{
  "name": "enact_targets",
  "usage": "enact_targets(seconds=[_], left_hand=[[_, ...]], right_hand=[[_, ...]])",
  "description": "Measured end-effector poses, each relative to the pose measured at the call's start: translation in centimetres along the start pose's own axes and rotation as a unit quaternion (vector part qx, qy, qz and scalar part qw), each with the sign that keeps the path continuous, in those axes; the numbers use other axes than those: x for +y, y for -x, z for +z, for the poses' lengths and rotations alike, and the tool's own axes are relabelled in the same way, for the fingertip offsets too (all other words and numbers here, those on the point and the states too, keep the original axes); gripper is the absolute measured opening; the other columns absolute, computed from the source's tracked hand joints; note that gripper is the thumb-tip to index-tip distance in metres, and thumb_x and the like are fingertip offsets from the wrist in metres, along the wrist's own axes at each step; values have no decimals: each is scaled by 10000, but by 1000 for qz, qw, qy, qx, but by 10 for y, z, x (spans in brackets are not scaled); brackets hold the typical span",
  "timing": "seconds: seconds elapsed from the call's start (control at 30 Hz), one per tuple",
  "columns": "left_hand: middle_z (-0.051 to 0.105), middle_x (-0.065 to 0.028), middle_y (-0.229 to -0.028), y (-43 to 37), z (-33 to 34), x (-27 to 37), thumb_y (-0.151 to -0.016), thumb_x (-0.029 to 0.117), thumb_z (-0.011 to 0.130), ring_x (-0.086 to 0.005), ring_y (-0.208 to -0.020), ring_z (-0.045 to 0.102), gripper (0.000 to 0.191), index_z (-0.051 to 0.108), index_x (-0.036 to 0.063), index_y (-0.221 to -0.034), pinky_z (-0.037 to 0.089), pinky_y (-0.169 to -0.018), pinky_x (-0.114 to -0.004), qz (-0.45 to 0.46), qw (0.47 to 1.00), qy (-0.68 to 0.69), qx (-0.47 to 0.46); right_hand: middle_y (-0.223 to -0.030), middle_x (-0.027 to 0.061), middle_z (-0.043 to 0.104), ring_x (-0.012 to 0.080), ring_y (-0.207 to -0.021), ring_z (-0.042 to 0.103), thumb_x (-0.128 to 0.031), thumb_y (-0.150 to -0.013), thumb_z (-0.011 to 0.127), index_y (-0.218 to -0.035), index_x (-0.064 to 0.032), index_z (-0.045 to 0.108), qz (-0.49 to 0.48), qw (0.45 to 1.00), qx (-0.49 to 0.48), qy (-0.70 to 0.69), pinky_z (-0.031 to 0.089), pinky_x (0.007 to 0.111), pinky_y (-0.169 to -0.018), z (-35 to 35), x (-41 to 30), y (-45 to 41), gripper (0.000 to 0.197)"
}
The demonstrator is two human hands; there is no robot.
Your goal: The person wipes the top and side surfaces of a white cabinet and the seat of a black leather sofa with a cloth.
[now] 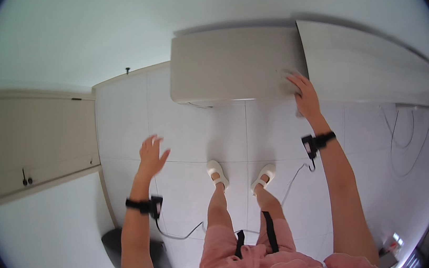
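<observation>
My right hand (304,94) holds a light grey cloth (287,85), blurred, against the right part of the top of a beige cabinet (226,65). A bit of the cloth hangs below the palm, past the cabinet's front edge. My left hand (152,157) is held out over the tiled floor, its fingers apart and nothing in them. It touches nothing. Each wrist wears a black strap with a small device and a cable.
A pale grey-topped table or cabinet (365,65) adjoins on the right, with loose cables (392,145) below it. A cream door (36,138) stands at the left. A black cylindrical object (161,259) is at lower left. A doorstop (127,70) sits by the wall.
</observation>
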State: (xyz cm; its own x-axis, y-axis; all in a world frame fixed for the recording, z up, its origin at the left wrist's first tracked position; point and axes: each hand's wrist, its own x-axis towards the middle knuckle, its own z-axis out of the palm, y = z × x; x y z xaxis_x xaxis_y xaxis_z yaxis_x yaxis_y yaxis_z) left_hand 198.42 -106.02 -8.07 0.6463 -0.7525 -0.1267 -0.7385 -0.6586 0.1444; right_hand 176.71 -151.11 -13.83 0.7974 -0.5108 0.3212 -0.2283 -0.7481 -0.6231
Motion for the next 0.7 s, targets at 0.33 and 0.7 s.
enact_targets(seconds=[0.33, 0.7], left_hand=[[374, -246, -1328, -155, 121, 56, -929, 196, 430, -399, -1213, 357, 442, 370, -61, -1283, 296, -1016, -447, 53, 965, 30, 254], [589, -140, -1111, -153, 108, 55, -942, 247, 329, -308, -974, 524, 385, 568, 6, -1122, 370, -878, -373, 125, 832, 4, 540]], right_hand=[[-1282, -16, 511, 221, -1204, 442, -232, -670, 650, -1189, -215, 545, -37, 951, 112, 287, 265, 449, -1035, -5, 66, 44, 530], [-1108, 41, 627, 241, -1031, 582, -221, -758, 627, -1158, -157, 593, -32, 952, 192, 234, 415, 327, -901, -38, 37, 41, 406]])
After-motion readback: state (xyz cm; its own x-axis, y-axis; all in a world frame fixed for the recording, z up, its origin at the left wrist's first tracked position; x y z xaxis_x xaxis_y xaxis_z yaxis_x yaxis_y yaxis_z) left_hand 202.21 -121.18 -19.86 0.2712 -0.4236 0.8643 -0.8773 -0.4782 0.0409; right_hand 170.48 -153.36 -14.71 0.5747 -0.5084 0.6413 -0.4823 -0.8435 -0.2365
